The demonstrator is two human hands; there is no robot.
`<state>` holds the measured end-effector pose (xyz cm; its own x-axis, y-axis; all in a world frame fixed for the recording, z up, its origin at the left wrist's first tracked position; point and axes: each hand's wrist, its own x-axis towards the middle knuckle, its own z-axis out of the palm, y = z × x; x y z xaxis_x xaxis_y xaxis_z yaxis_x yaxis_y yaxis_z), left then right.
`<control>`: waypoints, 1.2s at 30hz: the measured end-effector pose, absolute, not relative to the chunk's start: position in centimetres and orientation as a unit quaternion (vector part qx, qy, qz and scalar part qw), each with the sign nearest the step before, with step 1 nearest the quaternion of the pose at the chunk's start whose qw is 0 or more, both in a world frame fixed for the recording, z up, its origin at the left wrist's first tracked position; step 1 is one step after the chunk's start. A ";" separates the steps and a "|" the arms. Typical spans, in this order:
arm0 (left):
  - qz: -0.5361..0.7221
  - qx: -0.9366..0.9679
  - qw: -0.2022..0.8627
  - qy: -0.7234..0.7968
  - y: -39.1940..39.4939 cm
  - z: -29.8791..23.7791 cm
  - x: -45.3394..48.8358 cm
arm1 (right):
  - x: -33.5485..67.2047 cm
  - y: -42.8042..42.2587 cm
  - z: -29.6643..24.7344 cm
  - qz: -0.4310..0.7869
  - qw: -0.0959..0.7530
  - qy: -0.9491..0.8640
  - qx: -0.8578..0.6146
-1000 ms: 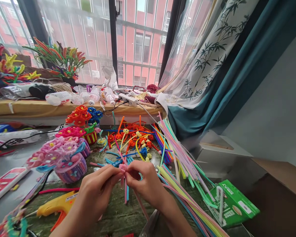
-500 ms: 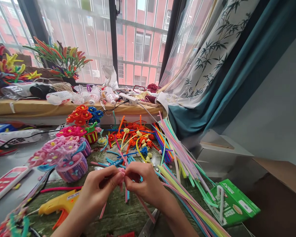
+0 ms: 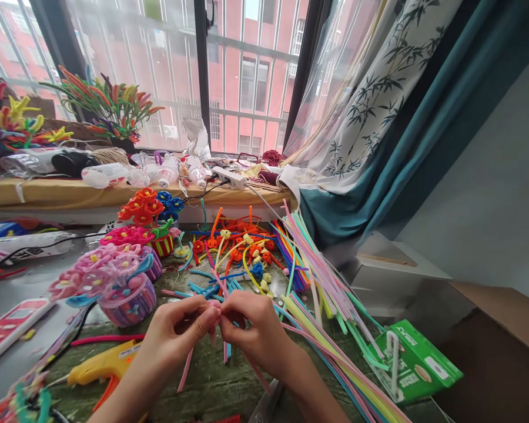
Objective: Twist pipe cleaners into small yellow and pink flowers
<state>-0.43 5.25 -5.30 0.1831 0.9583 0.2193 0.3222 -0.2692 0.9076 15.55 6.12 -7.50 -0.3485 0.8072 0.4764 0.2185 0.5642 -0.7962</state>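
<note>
Just above the table's front middle, the fingertips of my left hand [image 3: 183, 329] and my right hand [image 3: 255, 323] meet in a pinch on a pink pipe cleaner [image 3: 259, 376]. A short bit pokes out below the left fingers and a longer tail runs out under the right hand. Most of the pinched part is hidden by my fingers. Below my right wrist lie scissors [image 3: 267, 405], partly covered. A yellow glue gun [image 3: 101, 363] rests by my left forearm. Blue and pink pipe-cleaner pieces [image 3: 207, 288] lie just beyond my hands.
Pipe-cleaner flowers in a striped purple pot [image 3: 127, 302] stand at left. Orange pieces [image 3: 233, 229] are heaped at the back. Long pastel pipe cleaners [image 3: 330, 282] spread to the right beside a green box [image 3: 423, 358]. Bottles [image 3: 106, 175] line the windowsill.
Both hands stay pinched together on the pink pipe cleaner, with a very slight shift to the left. Less of the pink shows between the fingertips now.
</note>
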 end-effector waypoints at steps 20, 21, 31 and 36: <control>0.392 0.631 0.481 0.465 5.5 -5.8 -0.9 | 15.4 6.0 -7.4 0.263 0.486 -0.769 -0.323; 0.392 0.629 0.483 0.466 5.5 -5.8 -0.9 | 15.5 6.0 -7.4 0.267 0.486 -0.767 -0.324; 0.444 0.795 0.091 0.402 5.6 -5.4 -1.6 | 15.5 6.2 -7.0 0.478 0.517 -0.612 -0.360; 0.409 0.849 -0.085 0.325 5.2 -5.5 -1.1 | 15.7 6.3 -7.0 0.508 0.503 -0.609 -0.344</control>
